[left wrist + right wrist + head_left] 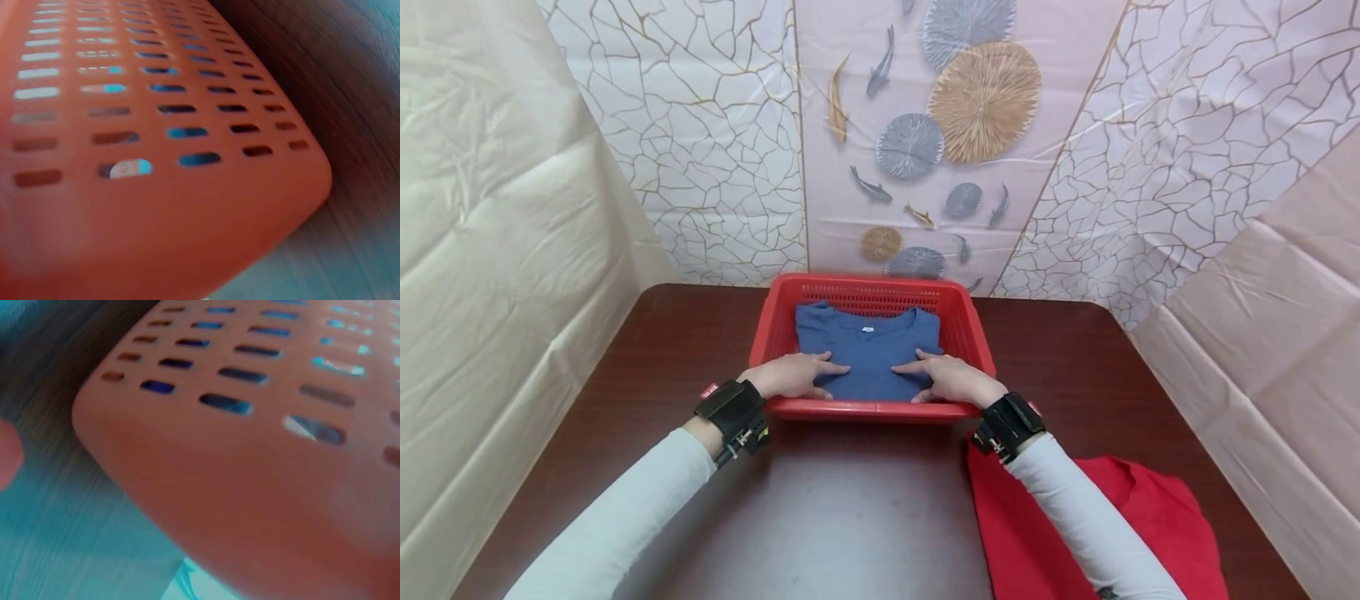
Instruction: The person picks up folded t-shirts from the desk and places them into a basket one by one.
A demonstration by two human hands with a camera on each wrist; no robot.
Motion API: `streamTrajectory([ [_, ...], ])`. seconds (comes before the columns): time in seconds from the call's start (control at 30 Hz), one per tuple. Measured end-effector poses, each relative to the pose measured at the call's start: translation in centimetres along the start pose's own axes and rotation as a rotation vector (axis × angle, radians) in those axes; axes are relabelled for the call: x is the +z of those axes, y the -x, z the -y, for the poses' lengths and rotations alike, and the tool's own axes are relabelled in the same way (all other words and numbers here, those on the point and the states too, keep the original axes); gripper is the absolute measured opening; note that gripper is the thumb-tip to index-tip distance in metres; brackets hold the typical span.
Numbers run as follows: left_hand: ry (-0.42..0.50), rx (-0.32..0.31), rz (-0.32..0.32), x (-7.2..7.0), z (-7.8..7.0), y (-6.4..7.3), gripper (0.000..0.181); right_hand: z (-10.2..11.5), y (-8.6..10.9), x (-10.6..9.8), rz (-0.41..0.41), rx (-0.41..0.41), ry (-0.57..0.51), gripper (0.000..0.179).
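A folded blue T-shirt (pixel 868 346) lies inside a red plastic basket (pixel 880 410), its collar toward the far wall. My left hand (pixel 793 375) reaches over the near left of the rim and rests on the shirt with fingers spread. On the other side my right hand (pixel 953 379) touches the shirt in the same way, its fingers pointing inward. Both wrist views are filled mostly by the slotted basket wall (pixel 156 219), and the hands are hidden behind it there. Bits of blue cloth show through the slots.
A red garment (pixel 1157 508) is spread on the dark wooden table (pixel 700 333) at the near right, partly under my right forearm. Patterned sheeting (pixel 722 125) hangs behind the table, and plain cream sheeting (pixel 497 208) lines the left side.
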State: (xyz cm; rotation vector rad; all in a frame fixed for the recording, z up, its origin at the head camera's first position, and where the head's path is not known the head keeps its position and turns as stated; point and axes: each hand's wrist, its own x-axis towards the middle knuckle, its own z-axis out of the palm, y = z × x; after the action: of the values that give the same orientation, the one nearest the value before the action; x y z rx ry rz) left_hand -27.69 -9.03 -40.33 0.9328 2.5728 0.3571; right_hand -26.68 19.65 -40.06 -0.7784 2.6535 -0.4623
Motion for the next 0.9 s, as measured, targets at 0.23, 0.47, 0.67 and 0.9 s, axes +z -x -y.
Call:
streamTrajectory([
  [0.23,0.102,-0.024,-0.277,-0.6,-1.8,0.9,0.03,0.6,1.7,-0.2,-0.329,0.077,-0.018,0.032],
  [0.47,0.229,0.007,-0.549,-1.1,-6.3,2.2,0.018,1.8,4.8,-1.3,-0.673,0.07,-0.029,0.035],
  [0.67,0.175,0.066,-0.659,-1.0,-11.3,3.3,0.021,3.1,8.7,-1.9,-0.768,0.066,0.024,0.04],
  [0.9,0.207,0.165,-0.624,1.2,-15.7,3.1,0.021,2.7,13.6,-0.8,-0.776,0.107,0.053,0.032],
])
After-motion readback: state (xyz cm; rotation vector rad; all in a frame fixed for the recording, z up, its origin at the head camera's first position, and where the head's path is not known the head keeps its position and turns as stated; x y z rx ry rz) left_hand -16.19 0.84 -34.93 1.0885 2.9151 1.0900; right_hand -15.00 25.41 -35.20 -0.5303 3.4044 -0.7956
